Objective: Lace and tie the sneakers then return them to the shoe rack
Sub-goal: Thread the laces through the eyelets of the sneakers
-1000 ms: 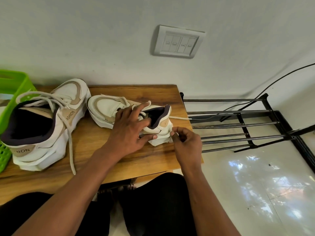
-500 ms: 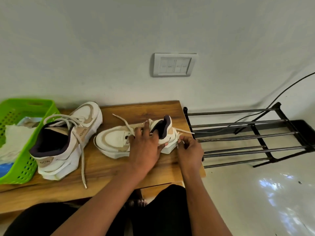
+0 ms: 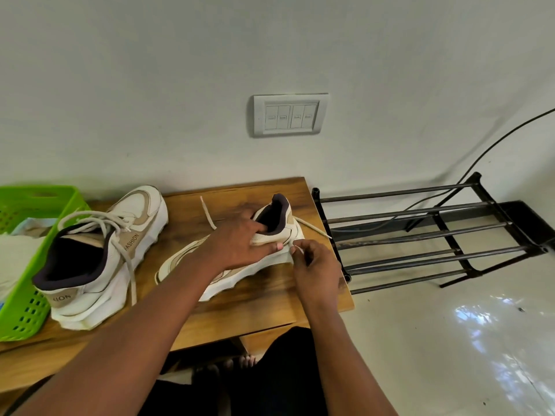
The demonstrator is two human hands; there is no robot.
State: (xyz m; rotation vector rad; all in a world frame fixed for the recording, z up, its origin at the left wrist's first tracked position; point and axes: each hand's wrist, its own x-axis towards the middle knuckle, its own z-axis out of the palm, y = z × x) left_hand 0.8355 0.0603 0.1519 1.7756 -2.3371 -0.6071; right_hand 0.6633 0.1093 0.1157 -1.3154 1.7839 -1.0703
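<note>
Two white and beige sneakers stand on the wooden table (image 3: pixel 255 313). The right sneaker (image 3: pixel 240 277) is tilted, heel raised toward the rack. My left hand (image 3: pixel 237 241) grips its collar, fingers inside the dark opening and thumb on the outer side. My right hand (image 3: pixel 315 265) pinches a lace end beside the heel. A loose lace (image 3: pixel 207 216) trails over the table behind my left hand, and another end pokes past the heel. The left sneaker (image 3: pixel 99 259), marked FASHION, stands apart with loose laces hanging down its side.
A black metal shoe rack (image 3: pixel 420 235) stands on the floor right of the table, with a black cable (image 3: pixel 495 142) running above it. A green plastic basket (image 3: pixel 27 295) with cloth sits at the table's left end. A switch plate (image 3: pixel 289 115) is on the wall.
The right sneaker has turned and tipped up, heel raised toward the rack. My left hand shifted from its top to its collar. My right hand stays at the heel. The view has tilted upward.
</note>
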